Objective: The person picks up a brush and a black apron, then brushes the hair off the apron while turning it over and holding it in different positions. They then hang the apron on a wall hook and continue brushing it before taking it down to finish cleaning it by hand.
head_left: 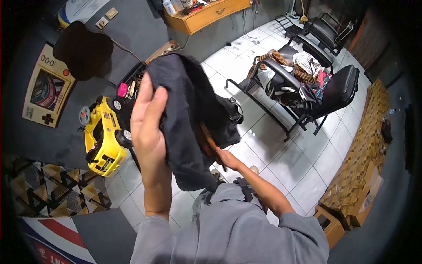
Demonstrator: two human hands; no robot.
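My left hand is raised in front of me, thumb and fingers closed on the edge of a black cloth item. The fabric hangs in folds down toward my waist, and a strap with a ring or buckle shows on its right side. Lower down, my right hand is closed at the cloth's opening, on a narrow orange-brown strip. Part of that strip is hidden inside the dark fabric, and I cannot tell what it belongs to.
A black barber-style chair stands to the right with a heap of clothes on it; another chair is behind. To the left are a yellow toy car and a dark hat-like shape. A wooden drawer shelf hangs ahead.
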